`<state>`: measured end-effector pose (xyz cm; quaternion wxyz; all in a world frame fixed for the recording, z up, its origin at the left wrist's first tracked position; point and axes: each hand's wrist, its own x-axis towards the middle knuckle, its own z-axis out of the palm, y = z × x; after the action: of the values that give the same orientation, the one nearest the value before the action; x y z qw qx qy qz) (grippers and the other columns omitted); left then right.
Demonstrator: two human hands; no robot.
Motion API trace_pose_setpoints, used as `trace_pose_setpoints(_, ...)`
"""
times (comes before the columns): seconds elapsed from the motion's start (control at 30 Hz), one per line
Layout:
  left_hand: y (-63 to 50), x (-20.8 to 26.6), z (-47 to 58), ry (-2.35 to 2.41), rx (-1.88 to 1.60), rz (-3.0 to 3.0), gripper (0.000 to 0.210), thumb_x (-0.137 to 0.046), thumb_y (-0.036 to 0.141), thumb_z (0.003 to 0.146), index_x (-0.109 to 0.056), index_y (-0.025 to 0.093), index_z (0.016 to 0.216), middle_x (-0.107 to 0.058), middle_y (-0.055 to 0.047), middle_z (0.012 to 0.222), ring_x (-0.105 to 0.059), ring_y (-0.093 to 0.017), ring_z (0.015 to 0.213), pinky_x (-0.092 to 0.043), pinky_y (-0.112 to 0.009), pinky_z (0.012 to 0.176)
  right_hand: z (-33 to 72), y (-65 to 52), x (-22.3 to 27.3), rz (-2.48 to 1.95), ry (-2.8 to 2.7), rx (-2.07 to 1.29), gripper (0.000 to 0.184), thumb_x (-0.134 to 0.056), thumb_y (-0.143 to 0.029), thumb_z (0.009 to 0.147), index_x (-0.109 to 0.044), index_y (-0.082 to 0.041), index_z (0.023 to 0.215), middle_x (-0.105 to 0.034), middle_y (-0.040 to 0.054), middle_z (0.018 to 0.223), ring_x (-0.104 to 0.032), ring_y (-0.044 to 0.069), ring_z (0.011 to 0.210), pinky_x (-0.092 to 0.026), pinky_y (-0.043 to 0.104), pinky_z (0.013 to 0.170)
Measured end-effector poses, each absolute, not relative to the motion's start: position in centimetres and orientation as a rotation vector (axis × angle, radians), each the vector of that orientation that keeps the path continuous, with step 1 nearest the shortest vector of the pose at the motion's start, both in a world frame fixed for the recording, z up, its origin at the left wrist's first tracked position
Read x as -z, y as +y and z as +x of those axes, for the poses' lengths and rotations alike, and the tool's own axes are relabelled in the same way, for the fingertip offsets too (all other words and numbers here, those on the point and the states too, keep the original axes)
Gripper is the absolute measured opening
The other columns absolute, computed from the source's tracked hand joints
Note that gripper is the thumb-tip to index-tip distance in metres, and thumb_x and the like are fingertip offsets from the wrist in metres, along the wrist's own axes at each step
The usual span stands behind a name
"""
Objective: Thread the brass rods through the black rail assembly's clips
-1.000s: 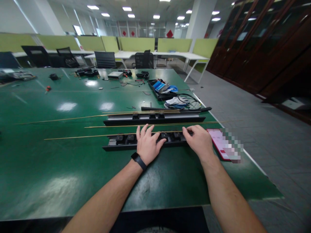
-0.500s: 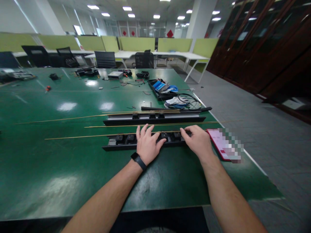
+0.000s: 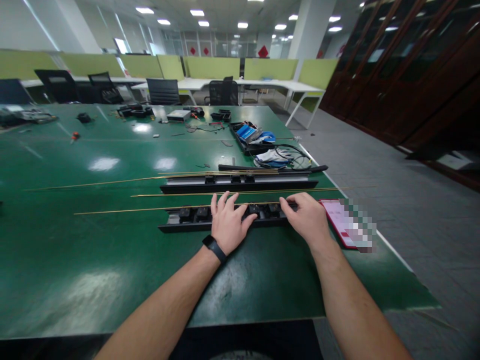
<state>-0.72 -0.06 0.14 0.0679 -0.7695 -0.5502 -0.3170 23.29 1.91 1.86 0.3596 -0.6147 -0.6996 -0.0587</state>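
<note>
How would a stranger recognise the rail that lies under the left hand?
On the green table, find the left hand, with a black wristband at its wrist. Beneath it lies the black-edged rail, nearer the camera than the similar rail behind.

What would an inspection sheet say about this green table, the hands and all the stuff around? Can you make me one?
Surface: green table, shiny, with bright reflections.
Job's things: front rail holds black blocks; a thin gold rod runs along it. A back rail lies farther away.
Clutter: black tray with blue things; red-edged device, partly pixelated, beside the right hand.
Hands: left hand spread over the front rail; right fingertips at the gold rod, grip partly hidden.
Cables: black cable looped by a white-and-blue bundle.
Surroundings: chairs, green partitions, brown cabinet. Other people: nothing seen.
</note>
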Motion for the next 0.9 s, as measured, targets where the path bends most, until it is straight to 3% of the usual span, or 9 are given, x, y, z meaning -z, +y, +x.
trace_pose_setpoints(0.5,0.01,-0.01,-0.77,-1.647,0.950,-2.324,0.036,-0.062,0.055,0.098,-0.080,0.028,0.113,-0.066,-0.011,0.142,-0.048,-0.036,0.145,-0.022,-0.065,0.129,23.93,2.34,-1.45,-1.669,-1.791,0.267,0.032,-0.059,-0.046,0.098,-0.073,-0.022,0.083,-0.073,0.0077,0.089,-0.067,0.024,0.087,-0.048,0.037,0.079)
trace_pose_setpoints(0.9,-0.09,-0.19,-0.66,-1.662,0.955,-2.320,0.035,-0.062,0.054,0.098,-0.080,0.029,0.113,-0.066,-0.011,0.142,-0.047,-0.036,0.146,-0.021,-0.065,0.129,23.12,1.90,-1.73,-1.602,-1.843,0.145,0.032,-0.058,-0.049,0.099,-0.074,-0.022,0.093,-0.075,0.0075,0.096,-0.070,0.023,0.089,-0.050,0.036,0.080)
